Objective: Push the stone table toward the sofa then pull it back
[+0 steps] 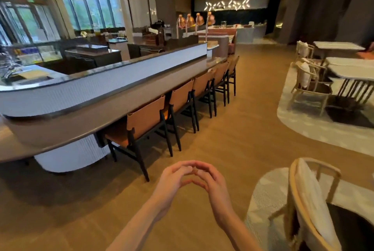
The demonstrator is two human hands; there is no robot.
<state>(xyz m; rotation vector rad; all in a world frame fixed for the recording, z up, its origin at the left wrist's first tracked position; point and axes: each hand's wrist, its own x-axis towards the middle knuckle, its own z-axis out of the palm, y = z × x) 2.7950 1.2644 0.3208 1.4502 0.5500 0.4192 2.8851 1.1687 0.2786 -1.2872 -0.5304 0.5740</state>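
My left hand (172, 181) and my right hand (214, 184) are held out in front of me over the wooden floor, fingertips touching each other, holding nothing. Pale stone-topped tables (352, 73) stand far off at the right on a light rug, well beyond my hands. A pink upholstered sofa bench (226, 35) shows in the distance behind the counter. I cannot tell which table is the task's stone table.
A long curved bar counter (101, 96) runs along the left with several tan bar chairs (145, 121) tucked under it. A wicker chair (311, 206) with a white cushion stands close at bottom right on a rug. Wooden floor (238, 129) stretches ahead between them.
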